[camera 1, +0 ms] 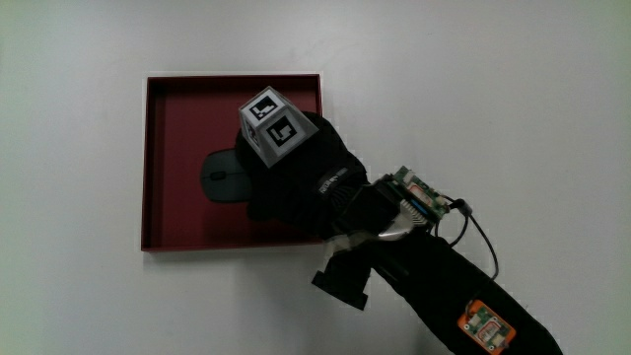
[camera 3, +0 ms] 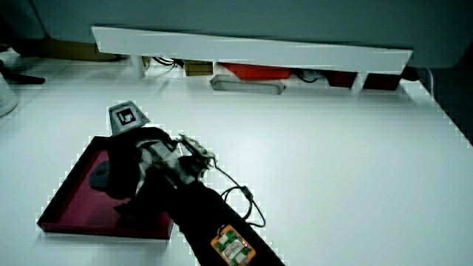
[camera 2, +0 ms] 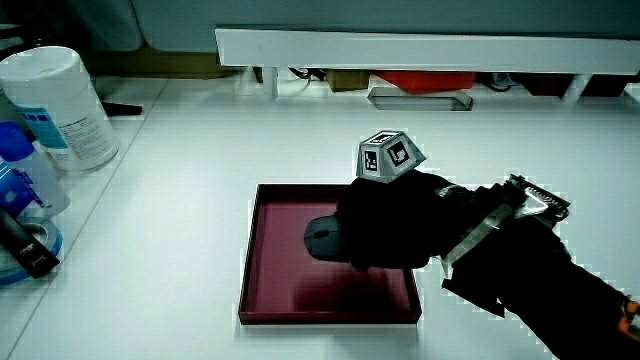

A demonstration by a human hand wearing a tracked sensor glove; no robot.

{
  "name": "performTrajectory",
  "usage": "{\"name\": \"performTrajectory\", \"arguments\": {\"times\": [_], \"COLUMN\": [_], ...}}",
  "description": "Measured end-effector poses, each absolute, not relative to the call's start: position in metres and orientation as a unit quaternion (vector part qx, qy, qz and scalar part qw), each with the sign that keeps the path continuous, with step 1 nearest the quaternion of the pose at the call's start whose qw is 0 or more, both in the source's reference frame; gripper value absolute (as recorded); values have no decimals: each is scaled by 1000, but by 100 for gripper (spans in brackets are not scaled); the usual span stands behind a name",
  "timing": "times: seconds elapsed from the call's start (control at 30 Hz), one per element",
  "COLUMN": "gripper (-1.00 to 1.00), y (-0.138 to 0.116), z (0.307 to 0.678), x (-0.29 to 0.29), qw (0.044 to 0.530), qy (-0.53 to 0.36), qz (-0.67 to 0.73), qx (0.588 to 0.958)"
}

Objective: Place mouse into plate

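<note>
One gloved hand (camera 1: 296, 177) reaches in over the red plate (camera 1: 173, 222), its forearm (camera 1: 444, 286) running back toward the person. The fingers are curled down over the mouse (camera 1: 222, 177), covering all but its front end, so the hand appears to be gripping it. In a side view the mouse (camera 2: 322, 238) sits low against the plate floor, though the pictures do not settle whether it rests there or is held just above it. I judge the placing nearly done, with only the letting go left.

As a thing to handle, the mouse looks like a small, rigid plastic shell, light and not fragile in any ordinary set-down. Its smooth, rounded back could be a little slippery under a glove, so the best hold is across its flanks, thumb on one side and fingers on the other, palm over the hump, much as the hand sits now.

The plate is a shallow square tray with low upright walls, dark red inside, and it holds nothing but the mouse, which lies near its middle. The low rim should not catch the fingers when they lift away.

Farther from the person, beside the table's edge in a side view, stand a white tub (camera 2: 60, 105) and a blue-capped bottle (camera 2: 25, 180); their contents cannot be seen.
</note>
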State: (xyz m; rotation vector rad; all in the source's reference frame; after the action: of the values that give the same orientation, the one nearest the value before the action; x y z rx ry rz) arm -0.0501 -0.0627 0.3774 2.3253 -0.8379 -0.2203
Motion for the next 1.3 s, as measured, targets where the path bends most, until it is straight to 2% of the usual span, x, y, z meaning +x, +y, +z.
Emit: {"name": "performTrajectory", "arguments": {"times": [0.33,0.57,0.63,0.67,0.8,0.97,1.13,1.3], "gripper": [0,0,0,0,0,0,-29,-59], "y": [-63,-65,-65,-65,-63,-61,-59,-56], "z": [421,443,446,443,445,444,446,432], "x": [-71,-69,-68,-68,-70,-70,-67,-59], "qw": [377,394,395,380,398,390,404,391], "qy": [-315,-303,-300,-303,-305,-304,-298,-314], "qz": [-120,-134,-136,-129,-139,-144,-154,-125], "qx": [863,857,858,864,854,857,851,856]}}
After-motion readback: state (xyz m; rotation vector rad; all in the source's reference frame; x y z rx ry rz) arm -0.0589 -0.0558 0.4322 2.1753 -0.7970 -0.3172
